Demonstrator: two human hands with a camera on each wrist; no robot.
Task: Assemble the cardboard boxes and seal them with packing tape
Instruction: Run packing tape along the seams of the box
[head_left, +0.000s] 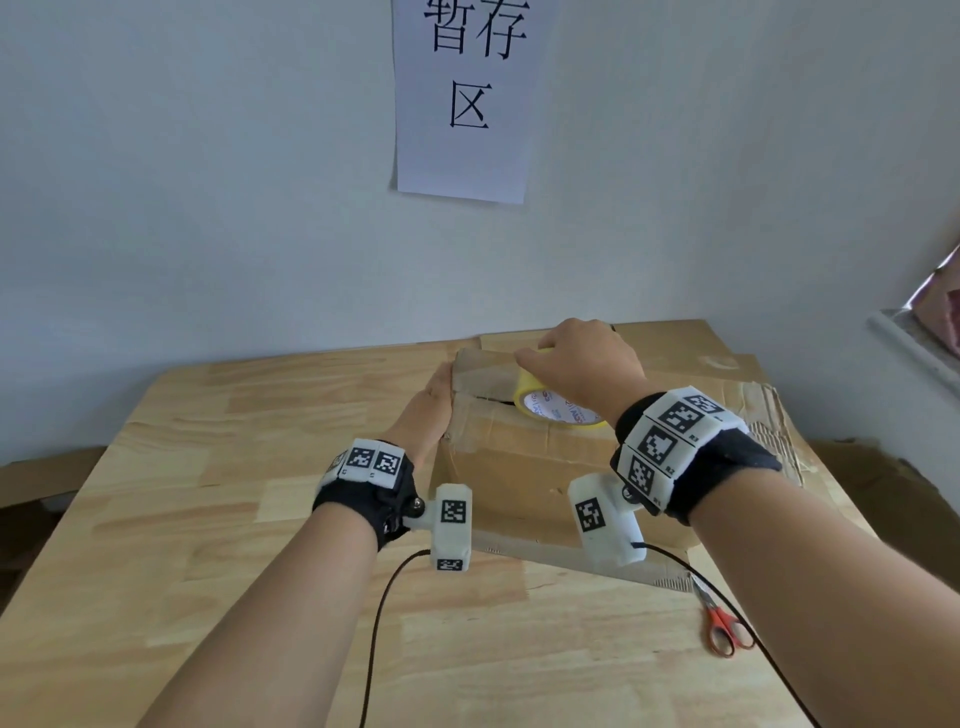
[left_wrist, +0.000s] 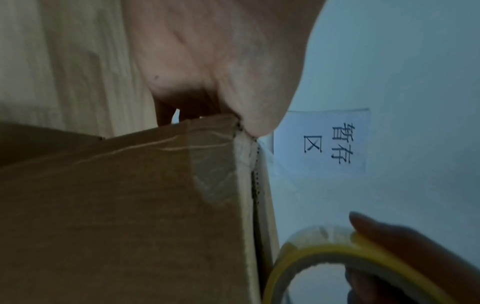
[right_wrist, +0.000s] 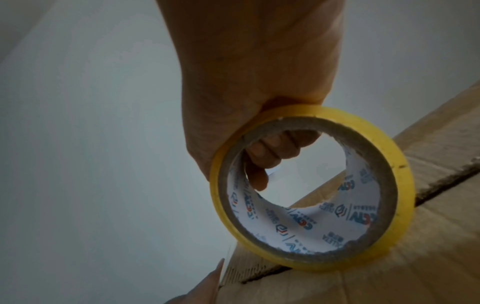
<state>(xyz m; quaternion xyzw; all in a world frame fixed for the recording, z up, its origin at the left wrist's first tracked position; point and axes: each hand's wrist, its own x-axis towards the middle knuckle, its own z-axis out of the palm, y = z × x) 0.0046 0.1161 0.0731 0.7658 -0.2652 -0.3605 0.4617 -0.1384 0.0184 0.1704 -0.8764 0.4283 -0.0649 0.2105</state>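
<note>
Now right hand (head_left: 587, 364) fingers (right_wrist: 270, 152) hook the tape roll (right_wrist: 311, 189) atop the box (head_left: 519, 467).

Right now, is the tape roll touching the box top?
Touching: in the right wrist view the tape roll's rim sits on the box over the flap seam.

Pale grey-white wall (head_left: 208, 182) with a printed paper sign (head_left: 462, 98); light wooden bench (head_left: 171, 519) below; window ledge (head_left: 914, 343) at right.

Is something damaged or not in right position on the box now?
The cardboard box looks worn: creased, with old tape remnants at its left corner. Its top flaps do not meet; a dark gap stays open along the seam beside the tape roll.
</note>
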